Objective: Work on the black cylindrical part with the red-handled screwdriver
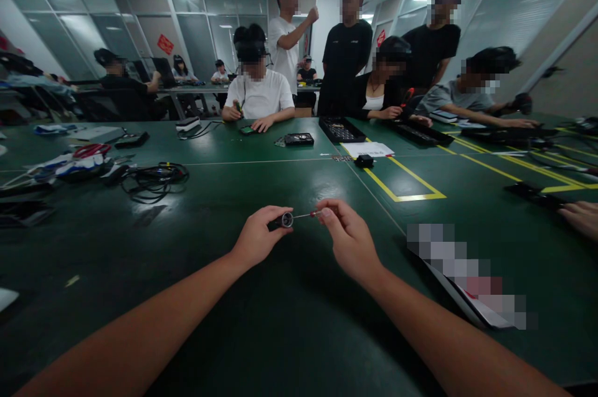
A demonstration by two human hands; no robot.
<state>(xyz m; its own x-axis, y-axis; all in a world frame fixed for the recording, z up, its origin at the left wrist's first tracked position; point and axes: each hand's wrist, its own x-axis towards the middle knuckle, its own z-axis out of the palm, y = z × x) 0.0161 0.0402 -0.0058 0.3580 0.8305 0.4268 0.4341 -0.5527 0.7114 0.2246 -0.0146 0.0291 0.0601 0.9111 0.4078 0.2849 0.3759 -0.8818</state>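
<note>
Between thumb and fingers, my left hand [260,236] grips a small dark cylinder [286,220] with a silvery ring at its open end, which faces me. My right hand [348,232] pinches a thin screwdriver [312,214] with a red part near its handle. The metal shaft points left and its tip reaches the edge of the cylinder's ringed end; whether it touches cannot be made out. Most of the screwdriver's handle is hidden in my right fingers. Both hands are held above the green table [280,322].
A black cable bundle [156,180] and a heap of tangled leads [79,163] lie on the left. A printed packet [462,278], partly pixelated, rests at right. Ahead are a small black block [364,161] and a parts tray [342,130]. Several people sit or stand across the table.
</note>
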